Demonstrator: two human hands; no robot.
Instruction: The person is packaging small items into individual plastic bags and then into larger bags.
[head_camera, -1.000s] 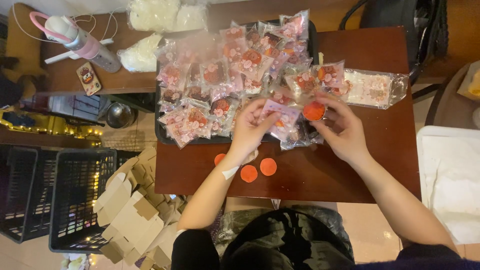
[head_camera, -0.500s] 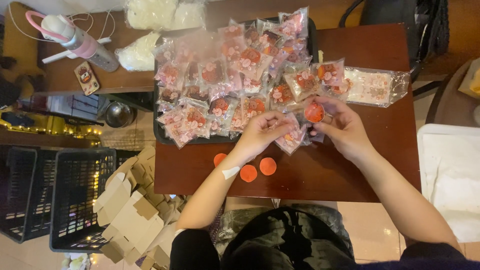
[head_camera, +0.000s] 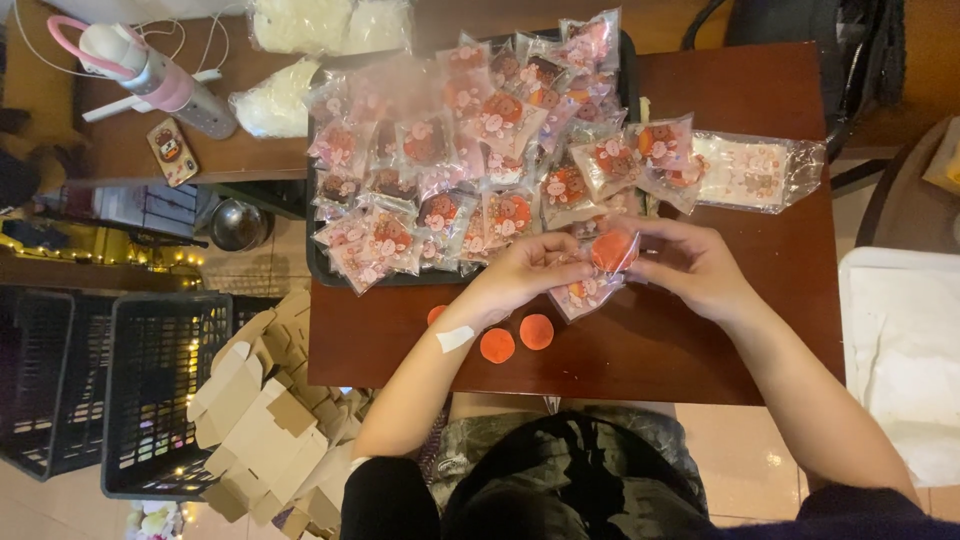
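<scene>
Over the brown table (head_camera: 780, 300), left hand (head_camera: 520, 275) pinching clear patterned bag (head_camera: 585, 292), right hand (head_camera: 690, 268) gripping orange cookie (head_camera: 610, 250)

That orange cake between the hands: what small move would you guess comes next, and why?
Probably easing the orange cake deeper into the clear bag. Both hands, left and right, pinch the bag around it over the table, and the cake sits near one end. The pile of bagged cakes behind suggests the same finish, and three bare cakes wait beside the left wrist.
</scene>
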